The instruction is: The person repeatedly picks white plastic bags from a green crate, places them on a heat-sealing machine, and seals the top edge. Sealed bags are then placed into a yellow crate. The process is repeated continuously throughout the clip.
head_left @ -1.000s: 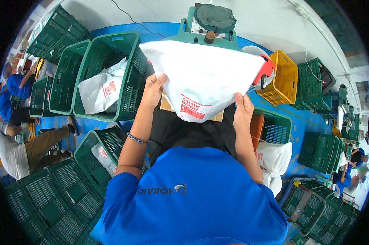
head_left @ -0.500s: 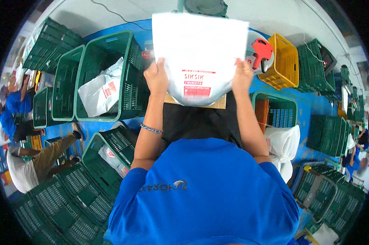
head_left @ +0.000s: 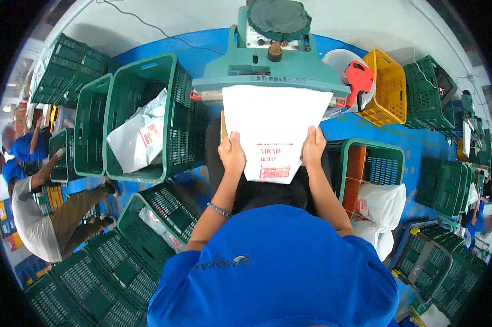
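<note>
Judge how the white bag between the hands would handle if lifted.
The white bag is probably floppy: a similar bag in the green crate lies creased. It may be slippery, its surface looking smooth. It seems light, its sides pinched by left hand and right hand.

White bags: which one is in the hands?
The middle white bag, gripped along its sides by the left hand and right hand, before the green machine. The other bags sit in or beside green crates, away from both hands.
</note>
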`<act>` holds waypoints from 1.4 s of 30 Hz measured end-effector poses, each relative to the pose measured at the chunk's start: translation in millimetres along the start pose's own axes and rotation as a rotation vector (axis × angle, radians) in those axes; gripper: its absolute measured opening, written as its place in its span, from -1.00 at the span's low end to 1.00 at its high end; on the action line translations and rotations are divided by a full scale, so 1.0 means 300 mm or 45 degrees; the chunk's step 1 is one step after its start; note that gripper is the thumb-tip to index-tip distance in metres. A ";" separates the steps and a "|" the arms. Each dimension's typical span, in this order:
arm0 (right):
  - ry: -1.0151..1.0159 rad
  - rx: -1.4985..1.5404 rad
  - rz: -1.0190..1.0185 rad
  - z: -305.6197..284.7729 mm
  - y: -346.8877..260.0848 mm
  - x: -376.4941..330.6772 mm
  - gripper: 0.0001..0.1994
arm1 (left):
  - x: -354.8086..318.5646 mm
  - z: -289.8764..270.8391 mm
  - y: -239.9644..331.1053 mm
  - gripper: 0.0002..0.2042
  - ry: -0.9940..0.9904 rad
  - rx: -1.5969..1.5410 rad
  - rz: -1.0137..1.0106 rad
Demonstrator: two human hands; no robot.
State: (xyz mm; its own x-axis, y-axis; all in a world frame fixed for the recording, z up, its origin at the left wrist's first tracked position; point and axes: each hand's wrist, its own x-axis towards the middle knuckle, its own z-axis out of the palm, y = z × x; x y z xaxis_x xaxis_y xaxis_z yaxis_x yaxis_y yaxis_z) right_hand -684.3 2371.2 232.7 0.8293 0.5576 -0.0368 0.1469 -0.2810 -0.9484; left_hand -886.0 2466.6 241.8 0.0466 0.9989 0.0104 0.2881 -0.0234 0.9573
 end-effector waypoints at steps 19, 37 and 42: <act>-0.170 0.536 0.155 -0.104 -0.162 0.154 -0.84 | 0.234 -0.065 0.222 -0.80 -0.213 -0.476 -0.083; -0.174 0.381 0.174 -0.092 -0.089 0.226 -0.73 | 0.262 -0.073 0.109 -0.82 -0.201 -0.497 -0.210; -0.105 0.310 0.165 -0.071 -0.133 0.272 -0.74 | 0.344 -0.032 0.101 -0.81 -0.277 -0.594 -0.309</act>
State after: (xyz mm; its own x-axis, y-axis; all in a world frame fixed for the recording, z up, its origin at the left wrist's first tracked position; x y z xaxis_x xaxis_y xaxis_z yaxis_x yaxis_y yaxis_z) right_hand -610.9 2411.2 274.4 0.7848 0.5935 -0.1785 -0.0992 -0.1640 -0.9815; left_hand -881.7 2569.3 274.8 0.2417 0.9406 -0.2385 -0.1359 0.2761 0.9515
